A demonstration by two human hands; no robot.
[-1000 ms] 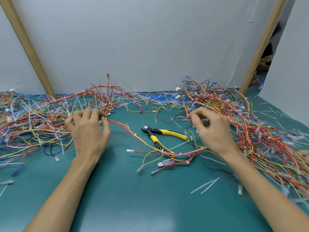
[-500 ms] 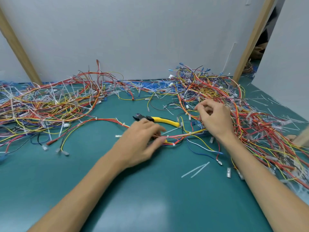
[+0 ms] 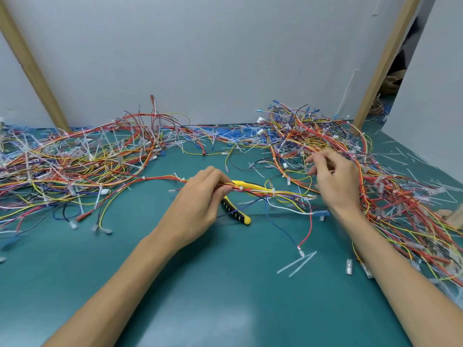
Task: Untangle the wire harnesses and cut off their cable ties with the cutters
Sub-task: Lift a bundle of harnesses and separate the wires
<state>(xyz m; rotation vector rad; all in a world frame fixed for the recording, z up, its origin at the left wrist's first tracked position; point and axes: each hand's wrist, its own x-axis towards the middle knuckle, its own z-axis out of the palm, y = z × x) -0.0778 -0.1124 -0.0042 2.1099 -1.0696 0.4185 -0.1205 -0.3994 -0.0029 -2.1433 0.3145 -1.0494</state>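
Gripping a harness (image 3: 253,191) of red and yellow wires between thumb and curled fingers, a person's left hand (image 3: 198,204) holds the bundle just above the middle of a green table (image 3: 225,284). The harness trails off to the left and fans out to the right into loose ends, with a red and a blue wire drooping toward the near edge. The cutters (image 3: 236,212), with yellow and black handles, lie on the table under the bundle, their head hidden by the left hand. The right hand (image 3: 337,182) hovers by the loose ends, its fingers half curled over strands at the fringe of the right heap (image 3: 313,136); whether it pinches any wire cannot be told. The left heap (image 3: 75,161) of tangled harnesses covers the table's far left, and both heaps reach back to a white wall (image 3: 200,58). Two cut ties (image 3: 297,264) lie toward the near right.
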